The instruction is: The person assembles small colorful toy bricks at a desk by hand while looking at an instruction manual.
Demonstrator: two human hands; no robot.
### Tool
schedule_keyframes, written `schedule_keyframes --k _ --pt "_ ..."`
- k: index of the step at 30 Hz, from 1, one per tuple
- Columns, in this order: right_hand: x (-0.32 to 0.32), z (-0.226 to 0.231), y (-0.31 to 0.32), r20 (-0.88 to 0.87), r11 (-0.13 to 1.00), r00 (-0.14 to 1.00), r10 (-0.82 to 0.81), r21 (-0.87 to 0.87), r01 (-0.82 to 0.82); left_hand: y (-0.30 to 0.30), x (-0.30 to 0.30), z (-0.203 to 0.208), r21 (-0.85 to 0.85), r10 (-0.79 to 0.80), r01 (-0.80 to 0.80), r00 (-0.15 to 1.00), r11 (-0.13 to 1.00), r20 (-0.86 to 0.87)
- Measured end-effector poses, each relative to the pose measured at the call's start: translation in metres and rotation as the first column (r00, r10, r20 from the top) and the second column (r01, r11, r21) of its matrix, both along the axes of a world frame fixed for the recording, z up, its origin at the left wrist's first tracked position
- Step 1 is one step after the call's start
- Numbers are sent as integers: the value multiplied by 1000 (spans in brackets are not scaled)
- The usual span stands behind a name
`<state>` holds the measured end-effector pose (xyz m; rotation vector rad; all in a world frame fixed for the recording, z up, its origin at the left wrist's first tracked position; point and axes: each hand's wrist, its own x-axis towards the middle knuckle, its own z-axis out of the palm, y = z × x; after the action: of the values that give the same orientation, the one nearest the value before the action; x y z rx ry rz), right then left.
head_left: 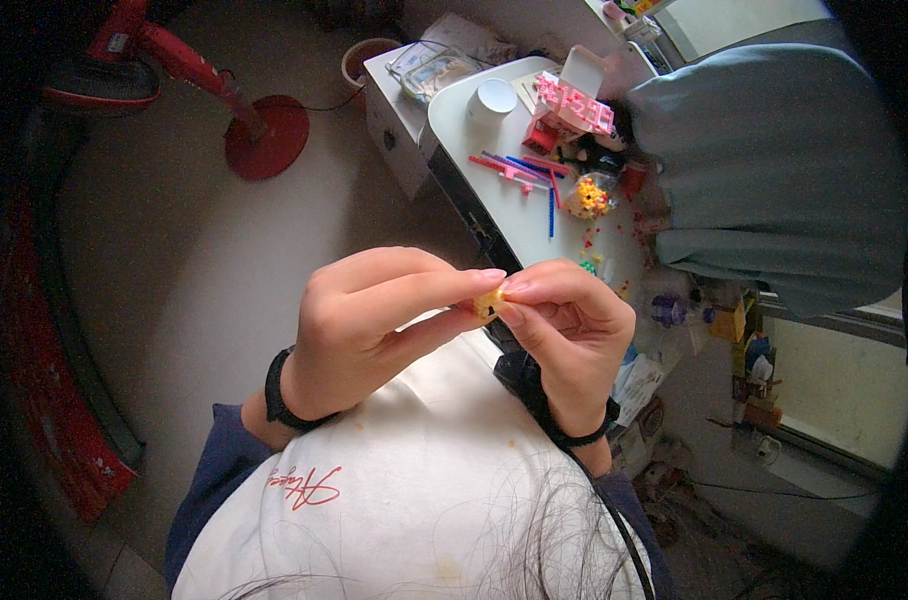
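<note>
A small yellow piece (489, 304) with dark spots is pinched between my two hands, in front of my chest. My left hand (369, 315) holds it from the left between thumb and fingertips. From the right, my right hand (574, 325) closes thumb and forefinger on its other side, the remaining fingers curled in. The fingertips cover much of the piece, so its exact kind does not show. Both hands are raised beside the near edge of a white table (519, 225).
On the table are a white round container (492, 100), red, blue and purple sticks (519, 172), a clear bag of small yellow pieces (592, 196) and a pink-and-white box (574, 105). A grey-blue curtain (774, 170) hangs right. A red-based stand (266, 140) is on the floor left.
</note>
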<state>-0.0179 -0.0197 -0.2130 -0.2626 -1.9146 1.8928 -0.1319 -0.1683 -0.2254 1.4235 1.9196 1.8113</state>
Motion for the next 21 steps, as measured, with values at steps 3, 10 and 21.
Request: schedule_keyframes --k 3,10,21 --pt "2 0 2 5 1000 1000 -4 10 4 2 2 -1 7 2 -2 1000 1000 -11" --pt "6 1 4 -5 1000 1000 -6 16 6 5 6 1 19 5 -4 1000 1000 -7" --pt "5 1 10 96 999 994 49 1 -49 4 7 -9 -14 40 -42 988 999 -150"
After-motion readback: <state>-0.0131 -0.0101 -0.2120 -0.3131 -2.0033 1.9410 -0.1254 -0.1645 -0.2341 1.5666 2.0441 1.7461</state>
